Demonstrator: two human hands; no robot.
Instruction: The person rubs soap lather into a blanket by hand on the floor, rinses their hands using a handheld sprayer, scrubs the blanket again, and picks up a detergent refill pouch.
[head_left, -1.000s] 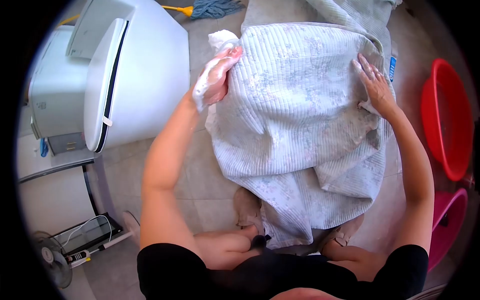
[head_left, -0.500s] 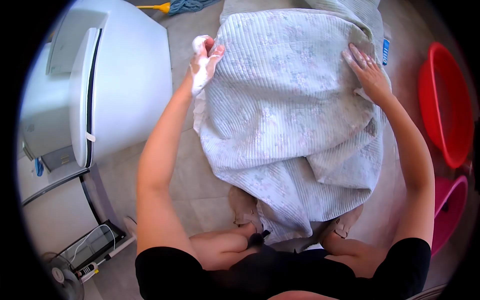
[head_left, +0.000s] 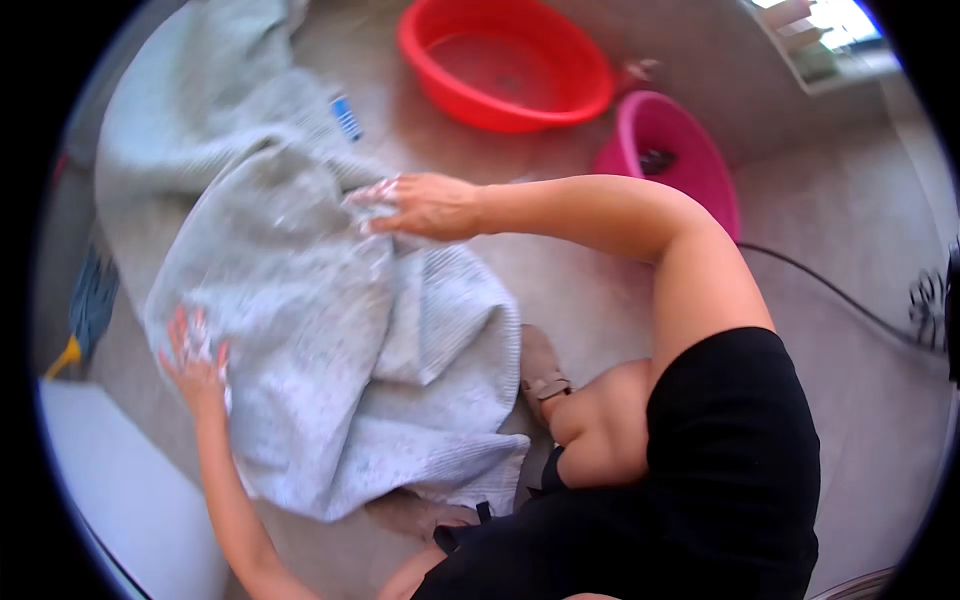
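A pale quilted bedspread [head_left: 290, 330] with ribbed stitching and faint flowers lies rumpled on the floor in front of me, its near folds falling between my feet. My left hand [head_left: 197, 362], flecked with white foam, lies on the bedspread's left side with its fingers spread. At the upper right of the cloth, my right hand [head_left: 420, 207] reaches in with foamy fingers stretched out over the edge of a fold. Nothing shows gripped in either hand. A darker, wet-looking patch of the bedspread is between and beyond my hands.
A red basin [head_left: 510, 70] stands on the floor beyond my right hand. Right of it is a pink tub [head_left: 680, 150] with something dark inside. A small blue packet [head_left: 346, 117] lies beside the cloth. A blue mop [head_left: 92, 300] and a white appliance [head_left: 130, 480] are at left; a black cable [head_left: 840, 290] runs at right.
The view has swung to the right, bringing the basins further into sight. My left hand, raised at the bedspread's edge before, now lies spread on it. My right hand remains at the cloth's right side.
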